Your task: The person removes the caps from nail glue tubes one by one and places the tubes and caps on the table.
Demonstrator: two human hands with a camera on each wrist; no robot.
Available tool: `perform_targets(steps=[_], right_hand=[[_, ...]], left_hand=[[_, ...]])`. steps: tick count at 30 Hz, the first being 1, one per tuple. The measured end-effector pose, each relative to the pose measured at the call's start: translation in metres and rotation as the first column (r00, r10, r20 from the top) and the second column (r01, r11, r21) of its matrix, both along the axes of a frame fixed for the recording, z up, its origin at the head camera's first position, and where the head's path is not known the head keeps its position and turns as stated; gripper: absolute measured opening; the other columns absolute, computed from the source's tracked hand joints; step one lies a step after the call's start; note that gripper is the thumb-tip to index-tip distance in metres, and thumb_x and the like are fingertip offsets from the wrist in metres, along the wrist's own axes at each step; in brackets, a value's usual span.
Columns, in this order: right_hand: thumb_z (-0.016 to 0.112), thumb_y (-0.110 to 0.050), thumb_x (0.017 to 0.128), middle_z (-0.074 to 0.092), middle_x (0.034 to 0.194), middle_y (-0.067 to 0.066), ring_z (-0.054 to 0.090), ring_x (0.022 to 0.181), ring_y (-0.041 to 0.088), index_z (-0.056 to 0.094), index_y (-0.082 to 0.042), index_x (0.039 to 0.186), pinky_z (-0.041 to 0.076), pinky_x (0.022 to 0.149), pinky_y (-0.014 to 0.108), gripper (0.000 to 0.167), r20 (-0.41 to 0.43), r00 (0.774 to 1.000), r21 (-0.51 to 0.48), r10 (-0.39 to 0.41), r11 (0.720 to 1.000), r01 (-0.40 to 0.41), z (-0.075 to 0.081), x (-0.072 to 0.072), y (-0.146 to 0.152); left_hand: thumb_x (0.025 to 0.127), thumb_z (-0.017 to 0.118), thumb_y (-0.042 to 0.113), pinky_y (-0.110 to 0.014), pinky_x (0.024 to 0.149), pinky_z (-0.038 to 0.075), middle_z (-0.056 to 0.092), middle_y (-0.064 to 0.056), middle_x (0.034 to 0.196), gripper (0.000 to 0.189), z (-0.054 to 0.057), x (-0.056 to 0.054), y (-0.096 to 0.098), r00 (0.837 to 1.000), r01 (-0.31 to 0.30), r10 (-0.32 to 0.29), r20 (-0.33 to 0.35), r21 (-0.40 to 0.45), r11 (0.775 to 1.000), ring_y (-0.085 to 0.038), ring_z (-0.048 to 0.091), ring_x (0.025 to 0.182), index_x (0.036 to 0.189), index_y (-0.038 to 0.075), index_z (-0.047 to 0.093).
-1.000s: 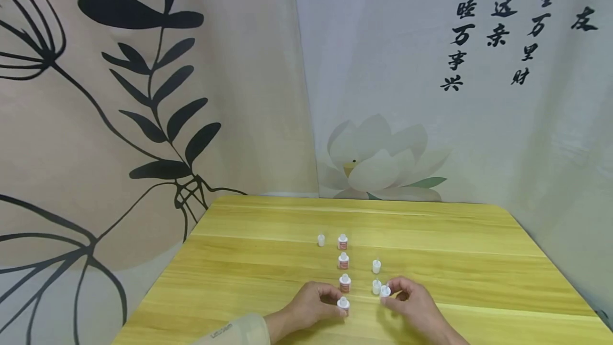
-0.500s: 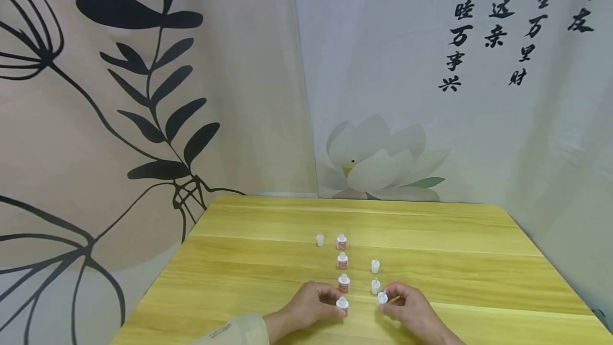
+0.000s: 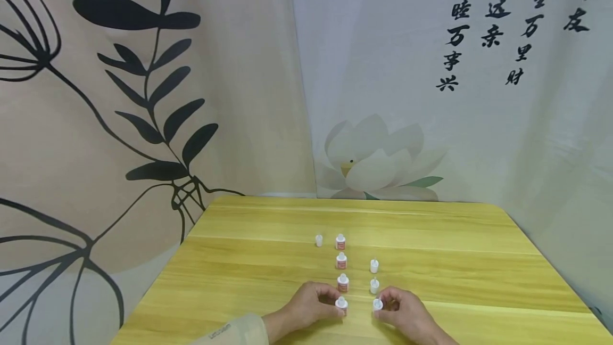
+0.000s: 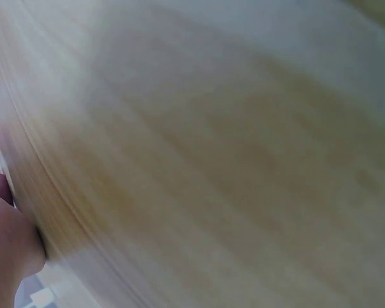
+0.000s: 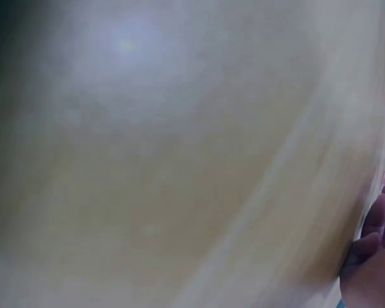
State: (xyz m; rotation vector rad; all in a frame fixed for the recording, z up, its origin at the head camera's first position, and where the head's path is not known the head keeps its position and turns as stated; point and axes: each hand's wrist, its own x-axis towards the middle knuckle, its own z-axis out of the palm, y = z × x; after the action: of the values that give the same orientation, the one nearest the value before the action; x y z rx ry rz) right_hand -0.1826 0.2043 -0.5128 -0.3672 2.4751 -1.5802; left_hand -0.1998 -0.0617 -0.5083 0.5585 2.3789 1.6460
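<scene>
In the head view my left hand [image 3: 310,305] pinches a small bottle [image 3: 341,303] with a white top, upright at the near end of a column. Part of its label is hidden by my fingers. My right hand [image 3: 406,310] holds a small white cap-like piece [image 3: 377,304] between thumb and fingertips, just right of that bottle and apart from it. Behind it stand two similar white pieces, a nearer one [image 3: 374,286] and a farther one [image 3: 374,265], each with a thin upright tip. The wrist views catch only an edge of the left hand [image 4: 11,240] and right hand [image 5: 375,256].
Three more red-labelled bottles line up behind the held one: a near bottle [image 3: 342,283], a middle bottle [image 3: 341,261] and a far bottle [image 3: 340,242]. Left of the far one stands a white piece [image 3: 319,240]. A printed curtain hangs behind the wooden table [image 3: 239,260].
My right hand has moved the white piece toward me and slightly left, away from the two standing behind it. The left hand keeps its place on the bottle.
</scene>
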Motion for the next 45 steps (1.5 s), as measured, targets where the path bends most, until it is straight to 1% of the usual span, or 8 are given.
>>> perform_targets(steps=[4, 9, 13, 23, 31, 35, 41, 45], right_hand=[[0.08, -0.019, 0.083, 0.061, 0.086, 0.001, 0.053, 0.075, 0.016, 0.065, -0.008, 0.094, 0.045, 0.064, 0.025, 0.022, 0.014, 1.0, 0.007, 0.0, 1.0, 0.0, -0.002, 0.0, -0.001], [0.081, -0.019, 0.081, 0.06, 0.088, 0.001, 0.051, 0.077, 0.018, 0.065, -0.009, 0.095, 0.044, 0.065, 0.026, 0.023, 0.024, 1.0, 0.042, -0.005, 0.999, 0.004, -0.002, 0.001, -0.002], [0.081, -0.02, 0.081, 0.059, 0.087, 0.0, 0.051, 0.077, 0.018, 0.065, -0.011, 0.093, 0.043, 0.065, 0.025, 0.022, 0.011, 1.0, 0.083, -0.004, 0.997, 0.003, 0.0, 0.002, -0.004], [0.078, -0.018, 0.083, 0.058, 0.085, -0.001, 0.051, 0.077, 0.016, 0.064, -0.01, 0.094, 0.043, 0.065, 0.024, 0.019, -0.011, 1.0, 0.115, 0.027, 0.993, -0.025, 0.002, 0.004, -0.004], [0.079, -0.017, 0.082, 0.057, 0.086, 0.001, 0.051, 0.077, 0.015, 0.064, -0.008, 0.098, 0.044, 0.064, 0.024, 0.024, -0.024, 0.999, 0.109, 0.042, 0.993, -0.039, 0.001, 0.006, -0.001], [0.076, -0.007, 0.08, 0.057, 0.088, 0.002, 0.05, 0.075, 0.015, 0.064, -0.006, 0.102, 0.043, 0.062, 0.024, 0.025, -0.028, 0.998, 0.096, 0.051, 0.994, -0.048, 0.001, 0.006, 0.001], [0.061, 0.013, 0.071, 0.057, 0.095, 0.007, 0.049, 0.075, 0.017, 0.06, 0.001, 0.114, 0.043, 0.06, 0.022, 0.045, 0.001, 0.998, 0.039, 0.058, 0.998, -0.058, 0.001, 0.004, 0.005], [0.057, 0.013, 0.076, 0.056, 0.099, 0.009, 0.049, 0.08, 0.021, 0.057, 0.005, 0.12, 0.044, 0.063, 0.022, 0.046, 0.037, 0.998, 0.0, 0.056, 0.998, -0.056, 0.001, 0.006, 0.01]], left_hand=[[0.077, 0.084, 0.006, -0.022, 0.078, 0.047, 0.071, 0.002, 0.085, 0.015, 0.002, 0.001, 0.0, 1.0, 0.0, 0.0, -0.001, 0.0, 1.0, -0.011, 0.062, 0.084, 0.089, 0.007, 0.074], [0.077, 0.084, 0.006, -0.022, 0.078, 0.047, 0.071, 0.004, 0.086, 0.016, -0.011, -0.005, -0.001, 1.0, -0.006, 0.007, 0.005, -0.006, 1.0, -0.012, 0.062, 0.085, 0.089, 0.009, 0.075], [0.077, 0.085, 0.008, -0.022, 0.078, 0.048, 0.071, 0.006, 0.086, 0.017, -0.015, -0.007, -0.002, 1.0, 0.002, -0.002, 0.015, 0.004, 1.0, -0.009, 0.062, 0.084, 0.09, 0.011, 0.075], [0.076, 0.086, 0.014, -0.023, 0.079, 0.049, 0.071, 0.01, 0.085, 0.016, -0.015, -0.008, -0.003, 0.999, 0.025, -0.026, 0.025, 0.014, 1.0, -0.006, 0.062, 0.084, 0.089, 0.014, 0.075], [0.076, 0.087, 0.013, -0.022, 0.076, 0.05, 0.07, 0.011, 0.084, 0.017, -0.016, -0.008, -0.004, 0.999, 0.033, -0.033, -0.019, -0.003, 0.999, -0.005, 0.062, 0.082, 0.089, 0.015, 0.076], [0.076, 0.086, 0.012, -0.023, 0.08, 0.05, 0.07, 0.011, 0.085, 0.018, -0.016, -0.008, -0.004, 0.998, 0.051, -0.051, -0.039, -0.009, 0.999, -0.004, 0.062, 0.084, 0.091, 0.014, 0.075], [0.077, 0.086, 0.012, -0.024, 0.088, 0.049, 0.07, 0.013, 0.088, 0.021, -0.014, -0.01, -0.004, 0.995, 0.077, -0.079, -0.062, -0.02, 0.997, -0.003, 0.062, 0.089, 0.095, 0.015, 0.074], [0.078, 0.085, 0.014, -0.026, 0.09, 0.048, 0.069, 0.013, 0.093, 0.027, -0.011, -0.009, -0.006, 0.993, 0.096, -0.098, -0.063, -0.036, 0.995, -0.004, 0.061, 0.091, 0.102, 0.014, 0.073]])
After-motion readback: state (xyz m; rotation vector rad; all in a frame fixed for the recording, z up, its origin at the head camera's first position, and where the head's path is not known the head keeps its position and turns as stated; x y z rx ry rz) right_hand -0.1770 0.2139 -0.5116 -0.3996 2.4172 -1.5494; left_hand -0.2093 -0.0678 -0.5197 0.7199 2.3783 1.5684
